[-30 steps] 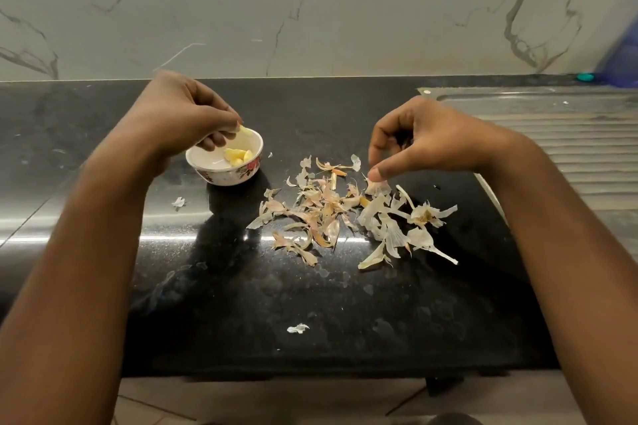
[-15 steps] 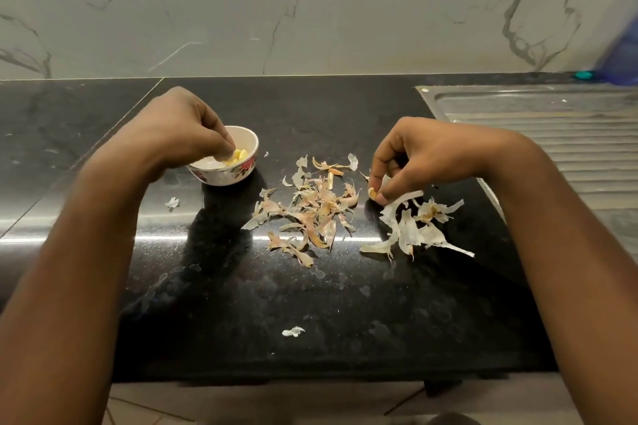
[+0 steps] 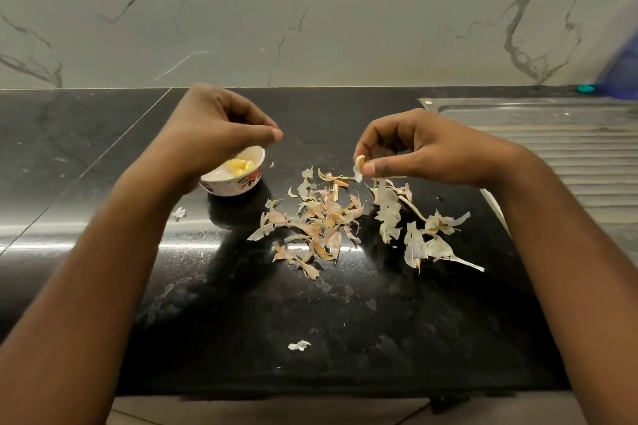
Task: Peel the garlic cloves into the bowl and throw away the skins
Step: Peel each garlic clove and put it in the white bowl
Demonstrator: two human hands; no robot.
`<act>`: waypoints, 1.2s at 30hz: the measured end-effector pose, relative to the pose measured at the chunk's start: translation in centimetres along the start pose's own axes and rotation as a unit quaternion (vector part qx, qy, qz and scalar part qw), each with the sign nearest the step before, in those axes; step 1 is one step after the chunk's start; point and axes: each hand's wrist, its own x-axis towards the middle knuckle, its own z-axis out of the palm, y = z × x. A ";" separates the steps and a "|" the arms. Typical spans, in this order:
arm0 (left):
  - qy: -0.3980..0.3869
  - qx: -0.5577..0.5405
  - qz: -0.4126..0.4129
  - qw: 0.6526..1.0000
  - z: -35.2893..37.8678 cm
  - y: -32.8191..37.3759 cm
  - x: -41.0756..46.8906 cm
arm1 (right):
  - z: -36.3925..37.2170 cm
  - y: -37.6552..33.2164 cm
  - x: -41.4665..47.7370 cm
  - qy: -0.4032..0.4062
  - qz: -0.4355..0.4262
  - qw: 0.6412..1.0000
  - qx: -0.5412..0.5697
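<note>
A small white bowl [image 3: 241, 185] with a red flower print stands on the black counter and holds yellow peeled cloves [image 3: 241, 167]. My left hand [image 3: 217, 131] hovers just above and behind the bowl, fingers curled, nothing seen in it. My right hand [image 3: 407, 148] pinches a small unpeeled garlic clove [image 3: 359, 166] between thumb and fingertips, above the counter. Papery garlic skins [image 3: 317, 221] lie scattered in the middle, with a second whiter heap of skins [image 3: 414, 228] under my right hand.
The black stone counter [image 3: 103, 148] meets a marble wall behind. A steel sink drainboard [image 3: 552, 148] lies at the right. Stray skin bits [image 3: 299, 345] lie near the front edge, and one [image 3: 179, 213] left of the bowl. A blue object [image 3: 625, 69] stands far right.
My left hand has lifted out of the bowl and moved right. My right hand has risen from the white skins with a clove pinched in its fingertips.
</note>
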 end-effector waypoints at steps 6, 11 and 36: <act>-0.078 -0.111 0.070 0.988 4.5 0.8 -1.0 | 0.6 -0.2 0.5 -0.003 0.001 1.000 0.003; -0.121 -0.132 0.061 0.982 6.8 0.4 -1.4 | 1.1 -0.2 0.7 0.011 -0.008 1.000 0.000; -0.137 -0.140 0.004 0.981 6.8 -0.4 -0.9 | -1.0 0.4 -0.2 0.015 0.054 0.998 -0.037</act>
